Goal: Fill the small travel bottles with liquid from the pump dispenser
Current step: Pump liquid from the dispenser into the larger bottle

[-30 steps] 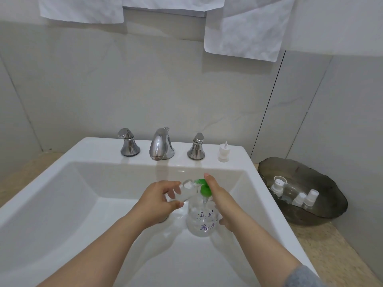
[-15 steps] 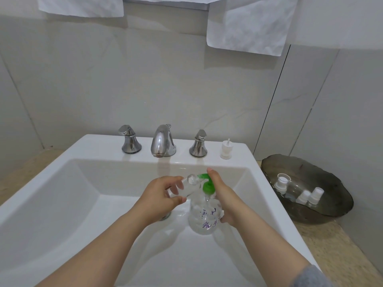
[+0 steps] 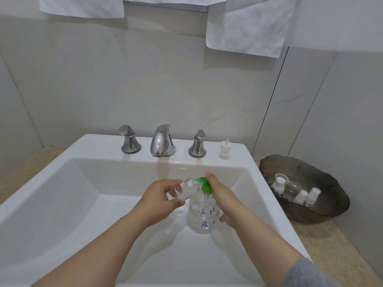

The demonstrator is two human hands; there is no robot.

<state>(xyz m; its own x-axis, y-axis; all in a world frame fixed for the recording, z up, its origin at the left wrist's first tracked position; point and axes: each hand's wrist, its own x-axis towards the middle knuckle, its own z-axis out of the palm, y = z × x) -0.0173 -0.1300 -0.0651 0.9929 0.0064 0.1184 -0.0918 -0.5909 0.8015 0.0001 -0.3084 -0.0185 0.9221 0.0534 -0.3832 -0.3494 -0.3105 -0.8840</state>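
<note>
The left hand [image 3: 163, 195] is clamped on a small clear travel bottle [image 3: 187, 189]. It pinches the bottle between thumb and fingers and holds it tilted, with the open mouth just beside the green pump head [image 3: 204, 186]. It is hard to tell whether the mouth touches the nozzle, because both are clear or glossy there. How much liquid is inside the small bottle cannot be read.

The right hand [image 3: 219, 195] grips the pump dispenser [image 3: 203, 218]. Its index finger lies over the pump head and the other fingers curl around the far side of the body. The thumb is hidden behind the dispenser. The dispenser is a round clear bottle with purple writing, partly covered by both hands. It is over the basin of the white sink [image 3: 103, 147], and its base is hard to see against the white.

On the back ledge stand the chrome faucet [image 3: 162, 142], two handles, and a small white pump cap [image 3: 224, 150]. To the right, on the beige counter [image 3: 335, 245], is a dark glass dish [image 3: 323, 179] with three white-topped pieces inside; their clear bodies are almost invisible. White towels [image 3: 246, 25] hang above, cut off by the top edge
</note>
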